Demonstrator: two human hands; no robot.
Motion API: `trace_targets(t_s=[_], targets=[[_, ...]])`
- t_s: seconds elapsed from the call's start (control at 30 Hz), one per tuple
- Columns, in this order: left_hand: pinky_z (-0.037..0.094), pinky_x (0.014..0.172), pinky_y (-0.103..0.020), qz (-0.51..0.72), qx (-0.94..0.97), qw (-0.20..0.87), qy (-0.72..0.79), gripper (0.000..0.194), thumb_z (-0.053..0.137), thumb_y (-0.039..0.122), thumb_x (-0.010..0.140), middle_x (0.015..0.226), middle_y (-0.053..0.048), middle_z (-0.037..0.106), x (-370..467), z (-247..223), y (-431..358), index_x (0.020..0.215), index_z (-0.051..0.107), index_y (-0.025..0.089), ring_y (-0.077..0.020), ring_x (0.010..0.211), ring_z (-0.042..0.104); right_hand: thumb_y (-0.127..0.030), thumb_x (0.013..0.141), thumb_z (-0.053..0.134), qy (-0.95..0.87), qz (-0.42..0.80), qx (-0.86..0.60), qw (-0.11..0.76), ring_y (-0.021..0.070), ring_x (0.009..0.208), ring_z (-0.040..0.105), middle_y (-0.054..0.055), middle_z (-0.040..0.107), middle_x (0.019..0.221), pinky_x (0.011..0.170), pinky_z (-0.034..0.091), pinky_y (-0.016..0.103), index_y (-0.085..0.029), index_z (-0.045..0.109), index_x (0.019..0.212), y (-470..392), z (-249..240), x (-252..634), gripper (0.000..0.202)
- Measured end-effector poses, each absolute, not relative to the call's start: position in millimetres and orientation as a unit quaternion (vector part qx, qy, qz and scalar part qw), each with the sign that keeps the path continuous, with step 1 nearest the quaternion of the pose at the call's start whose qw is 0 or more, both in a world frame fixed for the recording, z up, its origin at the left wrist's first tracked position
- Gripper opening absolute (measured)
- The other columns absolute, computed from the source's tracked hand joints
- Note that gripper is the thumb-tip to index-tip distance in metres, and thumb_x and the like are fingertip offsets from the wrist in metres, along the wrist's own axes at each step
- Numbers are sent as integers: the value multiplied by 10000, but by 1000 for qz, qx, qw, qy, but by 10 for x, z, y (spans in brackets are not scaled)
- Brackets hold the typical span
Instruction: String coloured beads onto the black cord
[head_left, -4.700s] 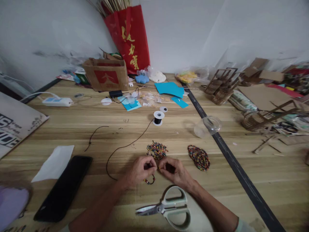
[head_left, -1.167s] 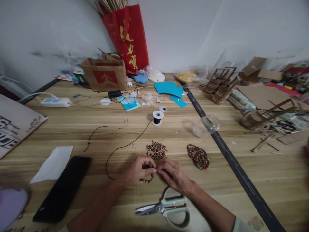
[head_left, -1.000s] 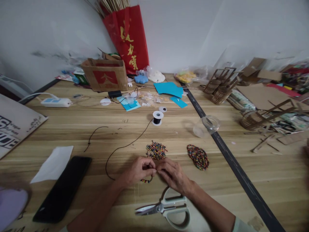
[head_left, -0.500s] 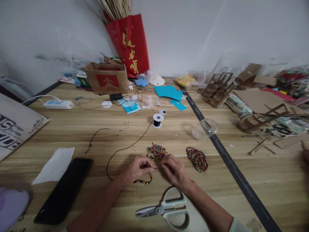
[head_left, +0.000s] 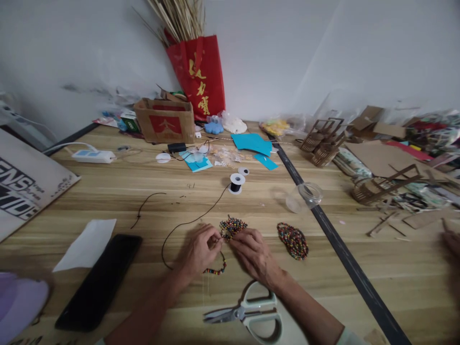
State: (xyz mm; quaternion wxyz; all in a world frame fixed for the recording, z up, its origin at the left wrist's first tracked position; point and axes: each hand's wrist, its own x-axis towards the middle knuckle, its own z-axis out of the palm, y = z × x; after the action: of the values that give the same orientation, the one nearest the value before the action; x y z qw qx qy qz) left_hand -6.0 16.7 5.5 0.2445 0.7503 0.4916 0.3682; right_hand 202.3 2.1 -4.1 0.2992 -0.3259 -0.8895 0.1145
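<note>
My left hand (head_left: pixel 201 249) is closed in a pinch on a thin black cord (head_left: pixel 185 223). Below its fingers hangs a short curve of coloured beads (head_left: pixel 215 271) strung on that cord. Close beside it, my right hand (head_left: pixel 258 254) has its fingers together at the near edge of a pile of small multicoloured beads (head_left: pixel 233 224); whatever its fingertips grip is too small to make out. From the left hand the cord loops back to a white spool (head_left: pixel 236 184) wound with black cord. Scissors (head_left: pixel 247 314) with pale green handles lie just below my hands.
A coiled bead string (head_left: pixel 293 240) lies right of the pile. A black phone (head_left: pixel 100 282) and white paper (head_left: pixel 86 244) are at left. Behind stand a clear round container (head_left: pixel 305 196), small woven baskets (head_left: pixel 381 186), a cardboard box (head_left: pixel 165 120) and blue paper (head_left: pixel 251 143). Another person's hand (head_left: pixel 451 239) shows at right.
My left fingers have moved up nearer the bead pile, and my right fingers have come closer to them. The strung beads shifted slightly right. The whole view has moved a little.
</note>
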Motion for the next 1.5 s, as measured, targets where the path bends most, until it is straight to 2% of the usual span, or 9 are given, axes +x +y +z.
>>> trace_targets(t_s=[0.17, 0.4, 0.57, 1.03, 1.27, 1.5], targets=[[431, 666, -297, 345, 744, 212, 532, 130, 527, 101, 742, 673, -33, 583, -109, 3, 210, 642, 523, 183, -192, 705, 551, -158, 947, 460, -917, 108, -290, 253, 272, 1202, 457, 98, 626, 1241, 1028, 399, 520, -179, 549, 1296, 28, -3, 2008, 361], [479, 742, -301, 381, 737, 269, 490, 138, 496, 92, 781, 788, -51, 658, -99, -75, 229, 693, 541, 188, -186, 791, 610, -245, 958, 465, -932, 105, -298, 177, 292, 1323, 353, 76, 561, 1362, 1106, 283, 566, -179, 535, 1316, 14, 47, 1978, 371], [502, 762, -280, 400, 715, 327, 472, 141, 507, 109, 801, 867, -64, 682, -87, -106, 237, 690, 549, 184, -174, 838, 646, -263, 957, 477, -933, 100, -306, 163, 286, 1339, 346, 85, 576, 1345, 1105, 293, 551, -173, 537, 1316, 24, 31, 1986, 376], [507, 782, -304, 378, 688, 412, 463, 133, 533, 182, 818, 874, -64, 686, -45, -42, 241, 696, 585, 175, -181, 842, 638, -230, 965, 450, -919, 103, -322, 202, 285, 1302, 394, 107, 579, 1334, 1088, 323, 576, -156, 517, 1331, 61, -8, 2060, 379], [509, 770, -301, 406, 643, 460, 458, 123, 565, 238, 800, 851, -63, 685, -66, -119, 287, 702, 591, 167, -180, 823, 642, -233, 974, 427, -913, 123, -319, 221, 280, 1292, 403, 117, 585, 1315, 1083, 338, 566, -152, 515, 1328, 76, -4, 2071, 374], [501, 735, -280, 405, 624, 485, 460, 117, 601, 246, 776, 794, -50, 666, -85, -86, 310, 713, 607, 147, -163, 768, 616, -229, 986, 396, -872, 164, -342, 310, 265, 1215, 464, 152, 579, 1230, 1030, 414, 524, -147, 554, 1253, 90, -35, 2108, 321]])
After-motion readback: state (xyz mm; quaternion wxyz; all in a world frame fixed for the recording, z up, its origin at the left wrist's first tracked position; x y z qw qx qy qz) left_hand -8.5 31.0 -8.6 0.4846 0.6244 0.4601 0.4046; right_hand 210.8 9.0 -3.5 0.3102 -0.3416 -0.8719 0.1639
